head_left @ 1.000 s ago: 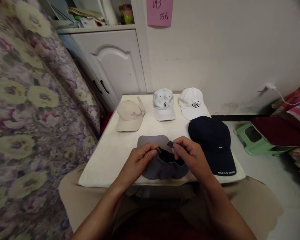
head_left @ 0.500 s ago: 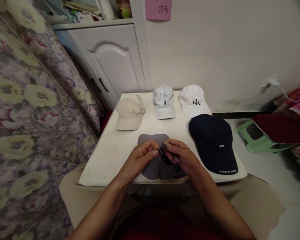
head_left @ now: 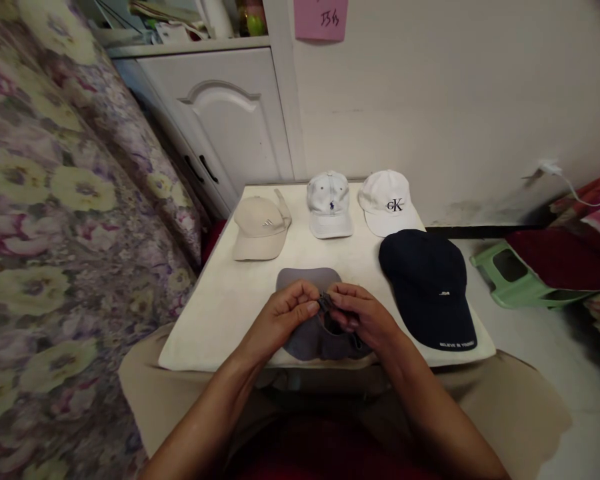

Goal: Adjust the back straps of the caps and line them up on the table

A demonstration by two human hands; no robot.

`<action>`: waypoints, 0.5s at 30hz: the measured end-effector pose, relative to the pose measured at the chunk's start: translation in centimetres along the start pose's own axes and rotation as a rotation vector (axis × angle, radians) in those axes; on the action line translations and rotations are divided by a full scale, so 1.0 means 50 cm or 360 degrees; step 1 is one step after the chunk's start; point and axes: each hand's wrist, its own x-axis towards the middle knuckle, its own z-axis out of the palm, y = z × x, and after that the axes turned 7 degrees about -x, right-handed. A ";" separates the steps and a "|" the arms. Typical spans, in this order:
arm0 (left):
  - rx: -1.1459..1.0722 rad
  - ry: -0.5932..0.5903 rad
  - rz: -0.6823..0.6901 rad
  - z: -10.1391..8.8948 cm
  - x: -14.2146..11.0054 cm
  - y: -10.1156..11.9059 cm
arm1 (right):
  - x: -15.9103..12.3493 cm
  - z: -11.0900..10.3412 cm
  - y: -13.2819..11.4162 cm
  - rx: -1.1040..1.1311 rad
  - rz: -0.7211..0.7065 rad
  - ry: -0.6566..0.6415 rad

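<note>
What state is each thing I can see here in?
Left hand: pinching the strap
Right hand: pinching the strap
Strap: ends close together; fastening unclear
Gray cap: brim facing away
Beige cap: crown up
Light blue cap: crown up
White cap: crown up
Navy cap: crown up
Cabinet door: shut

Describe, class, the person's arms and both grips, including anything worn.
The left grip and right grip are bare human hands; no gloves or rings show. The forearms are bare too, with no sleeves, watches, bracelets or cables in view. Below, dark red clothing and beige legwear show.
</note>
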 end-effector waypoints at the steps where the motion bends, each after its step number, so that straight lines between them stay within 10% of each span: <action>1: 0.0000 0.0004 -0.0007 0.001 0.000 0.000 | 0.000 -0.001 0.001 0.0014 0.0014 -0.0019; 15: -0.0052 -0.0126 -0.0107 -0.010 0.000 -0.007 | 0.003 -0.033 0.008 -0.0266 -0.0040 -0.0284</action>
